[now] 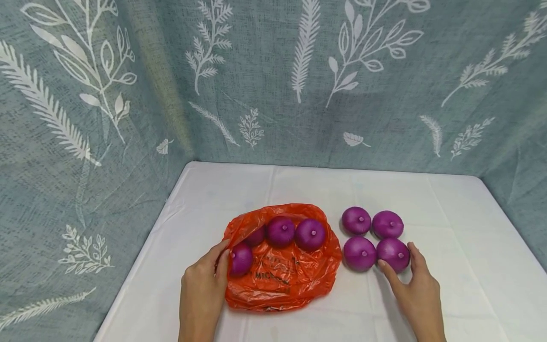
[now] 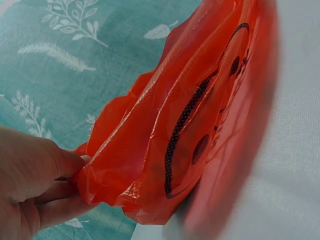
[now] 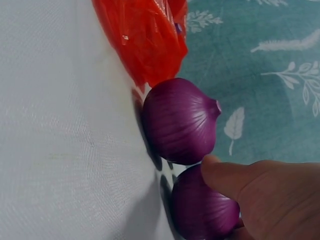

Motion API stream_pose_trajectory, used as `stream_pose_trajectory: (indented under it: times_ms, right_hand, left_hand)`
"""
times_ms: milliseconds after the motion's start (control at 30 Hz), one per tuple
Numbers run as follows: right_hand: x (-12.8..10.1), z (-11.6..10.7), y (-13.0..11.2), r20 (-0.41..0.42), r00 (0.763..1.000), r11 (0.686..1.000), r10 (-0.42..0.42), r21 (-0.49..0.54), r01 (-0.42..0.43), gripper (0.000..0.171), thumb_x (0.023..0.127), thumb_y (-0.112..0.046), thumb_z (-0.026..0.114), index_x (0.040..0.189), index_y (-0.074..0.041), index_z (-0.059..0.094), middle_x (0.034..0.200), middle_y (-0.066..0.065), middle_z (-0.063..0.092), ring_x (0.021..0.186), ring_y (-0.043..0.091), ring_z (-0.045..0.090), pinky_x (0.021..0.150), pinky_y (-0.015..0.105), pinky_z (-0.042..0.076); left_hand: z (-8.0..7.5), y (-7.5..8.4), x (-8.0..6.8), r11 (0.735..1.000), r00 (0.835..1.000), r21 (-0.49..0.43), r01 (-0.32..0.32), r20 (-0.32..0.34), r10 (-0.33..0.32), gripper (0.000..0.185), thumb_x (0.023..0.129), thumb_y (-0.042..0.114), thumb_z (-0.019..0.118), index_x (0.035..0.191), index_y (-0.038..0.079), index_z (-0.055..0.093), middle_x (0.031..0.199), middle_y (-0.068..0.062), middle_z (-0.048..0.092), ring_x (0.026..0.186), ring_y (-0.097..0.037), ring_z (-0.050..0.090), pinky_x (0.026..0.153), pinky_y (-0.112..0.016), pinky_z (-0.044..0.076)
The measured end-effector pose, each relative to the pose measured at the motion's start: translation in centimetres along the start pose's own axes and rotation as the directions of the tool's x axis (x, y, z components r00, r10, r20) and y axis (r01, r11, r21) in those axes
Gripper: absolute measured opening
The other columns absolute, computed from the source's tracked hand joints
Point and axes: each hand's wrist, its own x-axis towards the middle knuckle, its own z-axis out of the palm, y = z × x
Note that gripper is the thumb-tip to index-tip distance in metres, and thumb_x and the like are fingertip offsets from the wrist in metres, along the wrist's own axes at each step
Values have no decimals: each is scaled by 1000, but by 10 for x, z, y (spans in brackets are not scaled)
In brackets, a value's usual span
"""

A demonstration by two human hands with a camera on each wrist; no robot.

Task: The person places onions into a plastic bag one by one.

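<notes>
An orange plastic bag [image 1: 282, 280] lies on the white table, its mouth facing away from me. Several purple onions [image 1: 280, 231] sit in the mouth, one [image 1: 241, 259] at its left edge. My left hand [image 1: 222, 252] pinches the bag's left rim; the left wrist view shows the fingers [image 2: 55, 167] holding the orange film [image 2: 190, 110]. To the right of the bag, several more onions [image 1: 356, 220] form a square. My right hand [image 1: 401, 266] grips the near right onion [image 1: 393, 254], thumb on one side, fingers on the other. In the right wrist view the thumb [image 3: 225, 175] presses that onion [image 3: 200, 212], which touches its neighbour [image 3: 180, 120].
A white cloth [image 1: 461, 266] covers the table. A teal curtain with white leaf prints [image 1: 273, 71] hangs close behind and along both sides. The table's left edge [image 1: 141, 256] runs near the bag.
</notes>
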Motion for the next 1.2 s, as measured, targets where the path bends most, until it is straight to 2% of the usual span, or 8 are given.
stream_pose_trajectory:
  times_ms: [233,433,700,1200]
  right_hand:
    - [1,0,0,-5,1000,1000,-14,12,14,99,94,-41,82,164,4,28,160,31,39,142,54,44,114,67,39]
    - [2,0,0,16,1000,1000,11,28,-12,100,95,-42,81,165,1,24,162,30,37,145,51,42,118,64,37]
    - [2,3,3,16,1000,999,8,52,-9,101,94,-41,82,166,-1,23,160,27,39,148,48,38,120,63,33]
    - [1,6,3,-8,1000,996,-8,93,9,99,92,-36,85,165,-1,27,161,27,40,145,47,43,116,57,39]
  left_hand:
    - [0,0,1,1000,1000,-6,-10,-3,10,27,97,10,78,124,6,78,118,-19,77,105,-38,76,86,-54,62]
    - [0,0,1,999,1000,-18,-27,-8,27,27,98,9,77,124,6,78,116,-18,78,104,-38,77,85,-55,62]
    - [0,1,1,1000,1000,-8,1,10,0,27,98,9,77,125,7,78,117,-19,78,104,-38,77,85,-54,63]
    - [-1,0,-1,1000,1000,2,17,17,-17,27,97,9,78,124,5,77,117,-20,77,105,-38,76,85,-53,62]
